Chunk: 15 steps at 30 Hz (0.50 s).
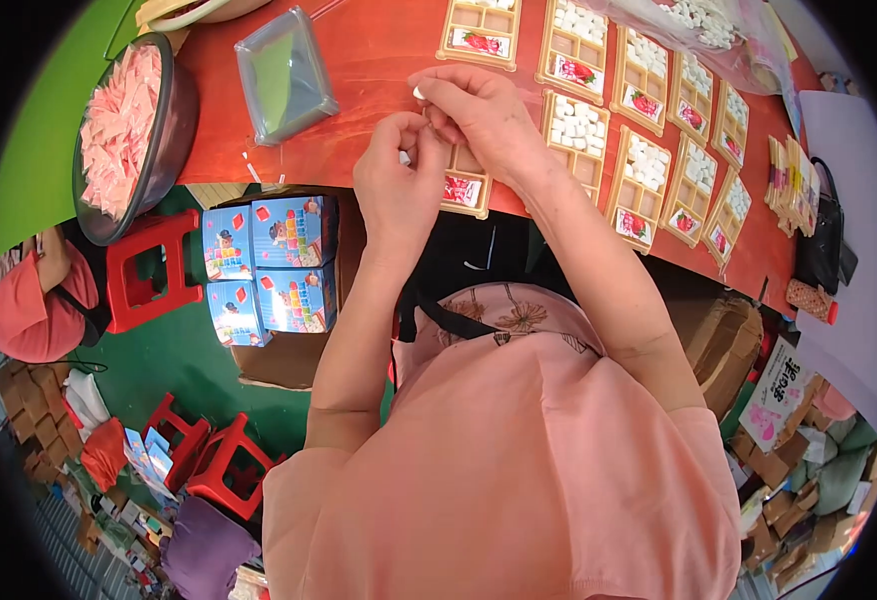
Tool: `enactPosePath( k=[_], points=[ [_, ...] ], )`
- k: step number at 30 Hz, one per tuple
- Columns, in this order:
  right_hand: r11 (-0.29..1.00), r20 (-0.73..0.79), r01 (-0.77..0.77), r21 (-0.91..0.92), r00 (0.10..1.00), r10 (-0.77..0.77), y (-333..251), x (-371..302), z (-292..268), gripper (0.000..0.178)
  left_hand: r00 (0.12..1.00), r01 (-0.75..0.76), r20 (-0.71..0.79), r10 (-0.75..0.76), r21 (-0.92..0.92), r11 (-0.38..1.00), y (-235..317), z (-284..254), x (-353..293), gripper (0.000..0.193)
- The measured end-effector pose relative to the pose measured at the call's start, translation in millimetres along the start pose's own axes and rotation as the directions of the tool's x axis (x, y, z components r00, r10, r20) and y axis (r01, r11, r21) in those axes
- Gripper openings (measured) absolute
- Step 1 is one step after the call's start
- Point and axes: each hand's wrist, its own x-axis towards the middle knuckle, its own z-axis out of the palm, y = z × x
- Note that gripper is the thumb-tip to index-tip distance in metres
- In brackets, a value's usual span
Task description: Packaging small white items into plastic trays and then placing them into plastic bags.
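Both my hands are close together over the front edge of the red table [379, 70]. Between the thumb and fingertips of my right hand [484, 115] a small white piece [419, 93] shows. My left hand [399, 185] has its fingers curled, with another white piece [405, 158] showing in it. Under the hands lies a tan compartment tray [475, 207] with a strawberry-printed card [462, 190] in its front section; my hands hide most of it. To the right, several similar trays [645, 162] hold heaps of white pieces [578, 126] and similar cards.
A dark basin [181, 105] of pink packets [124, 125] and a clear plastic box [286, 75] stand at the left. Below the table edge are blue printed boxes [294, 265] and a red stool [154, 270]. A black bag [821, 240] lies at far right.
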Motion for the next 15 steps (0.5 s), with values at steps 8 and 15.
enactPosePath(
  k=[8, 15],
  points=[
    [0.958, 0.085, -0.096, 0.27, 0.994, 0.075, -7.3, 4.4, -11.9, 0.023, 0.993, 0.024, 0.103, -0.061, 0.335, 0.942, 10.9, -5.1, -0.3, 0.015],
    [0.528, 0.301, -0.197, 0.826, 0.947, -0.117, -19.0, 13.4, -47.9, 0.011, 0.996, 0.004, 0.084, -0.022, 0.208, 0.978, 14.5, -4.1, 5.3, 0.016]
  ],
)
